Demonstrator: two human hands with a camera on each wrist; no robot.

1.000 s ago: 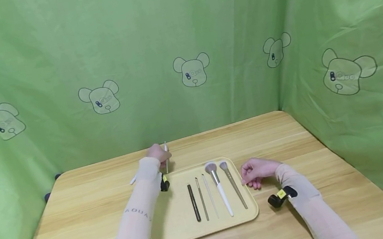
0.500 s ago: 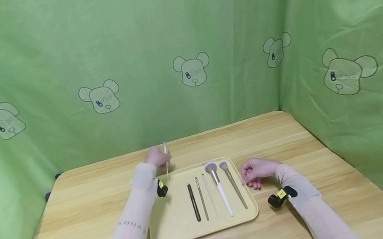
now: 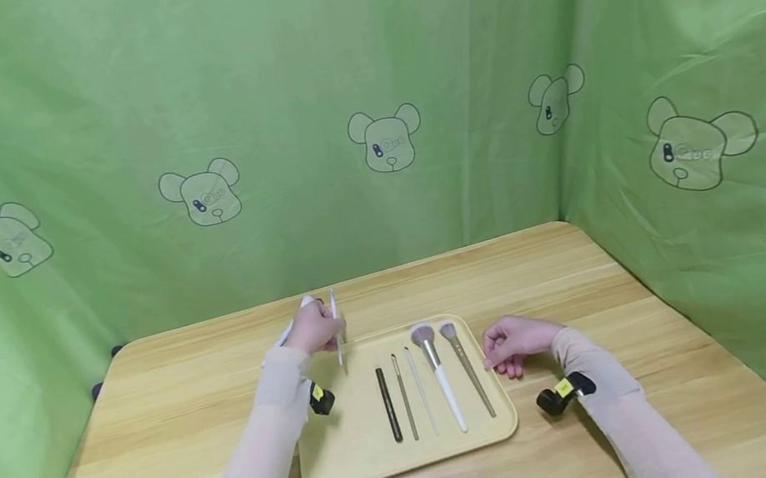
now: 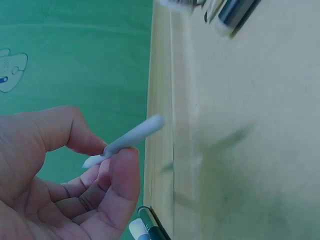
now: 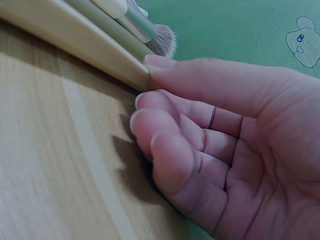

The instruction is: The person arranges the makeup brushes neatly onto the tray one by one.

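Observation:
My left hand (image 3: 314, 327) pinches a slim white makeup brush (image 3: 337, 327) between thumb and fingers, upright over the tray's far left corner. In the left wrist view the brush (image 4: 132, 140) points its rounded end toward the tray. My right hand (image 3: 514, 342) grips the right rim of the pale yellow tray (image 3: 352, 464), thumb on top and curled fingers at its outer side. On the tray several makeup brushes lie in a row: a black stick (image 3: 388, 407), two thin ones, a large white-handled brush (image 3: 444, 385) and an olive-handled brush (image 3: 470, 376) nearest my right hand.
Behind my left hand lie a white-handled item (image 3: 285, 336), partly hidden, and a dark-ended one (image 4: 152, 225). The wooden table (image 3: 176, 409) runs back to a green curtain (image 3: 287, 120), which also hangs at both sides.
My left hand has come toward me with the white brush, from behind the tray to over its far left corner. White items behind that hand show more. The right hand stays put.

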